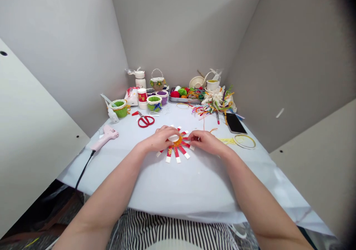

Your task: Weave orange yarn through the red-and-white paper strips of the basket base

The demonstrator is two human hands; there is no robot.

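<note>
A paper cup cut into splayed strips (177,155), red with gold print and white tips, lies flat on the table. Orange yarn (178,142) is wound round its middle. My left hand (163,138) is closed on the cup's centre from the left, fingers curled over the rim. At the right side of the strips, my right hand (205,141) is closed in a pinch. What sits between those fingertips is too small to make out. Behind the right hand a loose end of orange yarn (213,130) lies on the cloth.
Red-handled scissors (146,121) and a pink glue gun (104,138) with a black cord lie left. Small green baskets (119,111), a tray (185,101) of yarn balls and a heap of yarn scraps (218,101) stand behind. A phone (236,123) and hoop (244,141) lie right.
</note>
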